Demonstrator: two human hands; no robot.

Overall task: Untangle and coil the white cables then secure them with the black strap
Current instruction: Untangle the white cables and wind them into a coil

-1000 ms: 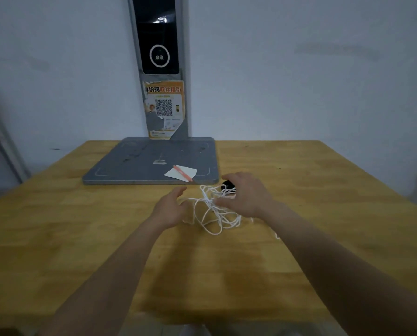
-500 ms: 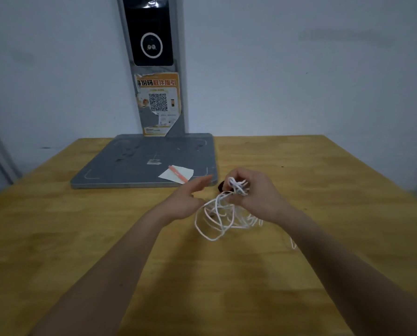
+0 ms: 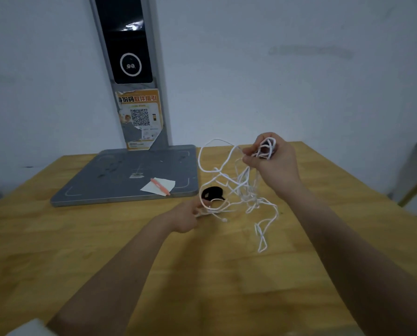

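1. White cables (image 3: 239, 190): a loose tangle strung between the two hands, part of it raised above the wooden table (image 3: 227, 275) and part trailing on it.
2. Right hand (image 3: 270, 158): raised, fingers curled round a small bunch of cable loops at the top of the tangle. It holds the upper end.
3. Left hand (image 3: 187, 215): low, at the table surface, fingers pinching a strand at the lower left of the tangle. The exact finger contact is blurred, so the pinch is a reading, not a certainty.
4. Governing relation: the tangle's long axis runs diagonally, from the right hand at upper right down to the left hand at lower left. Drawing the hands apart along this axis would likely open the knots. One long loop trails toward the person on the right side.
5. Black strap (image 3: 212, 193): lies on the table just beyond the left hand, beside the grey base plate (image 3: 120, 180). The left hand is the nearer one. The strap is not yet in use.
6. Count: one strap; two hands; the number of separate cables cannot be determined. One small plug end shows near the left hand.
7. Also present: one slip of paper (image 3: 159, 186) with one orange pen (image 3: 160, 186) on the plate.
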